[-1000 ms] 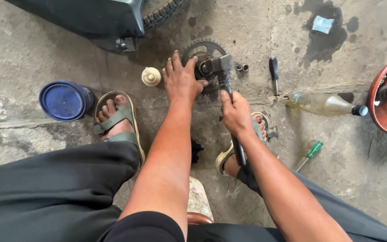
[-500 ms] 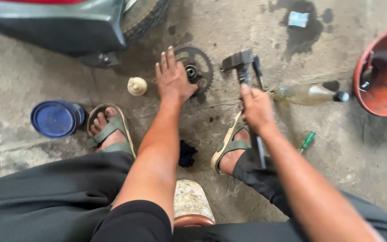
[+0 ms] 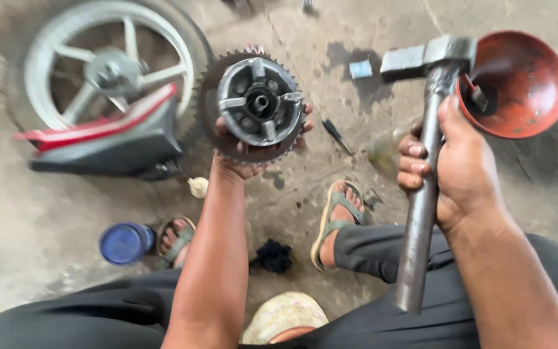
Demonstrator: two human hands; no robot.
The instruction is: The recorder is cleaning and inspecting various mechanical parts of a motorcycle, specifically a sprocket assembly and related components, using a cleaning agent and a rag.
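Your left hand grips the sprocket hub from below, lifted off the floor at upper centre. Your right hand is closed round the hammer, head up at upper right by the red bowl. Looks like the knocking-out step; next calls for bracing the hub before striking.

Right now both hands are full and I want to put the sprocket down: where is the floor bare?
Bare concrete lies left of the blue tub, below the wheel. A smaller patch sits between the sandalled foot and the sprocket in the left hand. It is crowded by the right hand with the hammer: red bowl, bottle, screwdriver.
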